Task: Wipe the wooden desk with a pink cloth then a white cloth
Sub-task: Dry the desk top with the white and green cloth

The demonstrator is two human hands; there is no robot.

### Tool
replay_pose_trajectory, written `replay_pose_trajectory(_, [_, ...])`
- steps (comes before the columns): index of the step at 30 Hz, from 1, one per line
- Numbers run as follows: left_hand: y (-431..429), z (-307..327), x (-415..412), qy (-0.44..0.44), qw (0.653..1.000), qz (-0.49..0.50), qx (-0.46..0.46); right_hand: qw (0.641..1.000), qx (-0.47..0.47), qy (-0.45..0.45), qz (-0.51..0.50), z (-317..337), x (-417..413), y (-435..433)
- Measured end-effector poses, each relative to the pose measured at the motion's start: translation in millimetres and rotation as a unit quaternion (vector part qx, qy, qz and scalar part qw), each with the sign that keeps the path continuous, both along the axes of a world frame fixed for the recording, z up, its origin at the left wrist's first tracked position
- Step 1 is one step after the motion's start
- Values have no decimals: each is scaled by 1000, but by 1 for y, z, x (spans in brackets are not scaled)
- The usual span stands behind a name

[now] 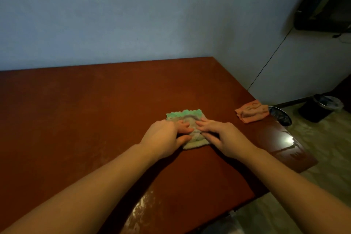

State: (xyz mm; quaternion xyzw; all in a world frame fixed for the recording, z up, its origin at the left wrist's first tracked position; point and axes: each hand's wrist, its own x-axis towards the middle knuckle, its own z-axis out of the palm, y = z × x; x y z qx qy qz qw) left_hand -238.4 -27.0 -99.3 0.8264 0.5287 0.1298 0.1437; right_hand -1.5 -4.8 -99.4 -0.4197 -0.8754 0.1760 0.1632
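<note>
Cloth [192,143], white with a green scalloped far edge, lies bunched mid-worktop [91,112]. Both hands grasp it: the left hand [163,137] curls over its left side, and the right hand [226,137] pinches a fold between thumb and fingers. The pink cloth [251,113] lies crumpled at the worktop's right edge, well apart. A dark bin [319,109] stands on the floor beyond.
</note>
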Motion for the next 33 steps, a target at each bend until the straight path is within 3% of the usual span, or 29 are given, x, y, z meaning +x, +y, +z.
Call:
replay_pose_trajectory(5, [23,11,16,29,998,47,-13,996,7,-70,-47,6,-18,28])
replay_pose_trajectory(10, [-8,5,11,41,999,31,5,995,62,-65,-33,-4,-16,-13])
replay_pose_trajectory(13, [-1,4,9,22,999,37,0,988,101,-112,-22,-5,-18,-13])
replay_pose_trajectory(21, [28,15,9,15,996,68,-48,992,32,-121,-15,14,-23,29])
replay_pose_trajectory(26, [17,0,4,-33,997,69,-10,999,14,-47,2,2,-19,18])
replay_pose_trajectory(33, [56,12,11,21,995,92,-38,997,-6,-74,-33,17,-30,59])
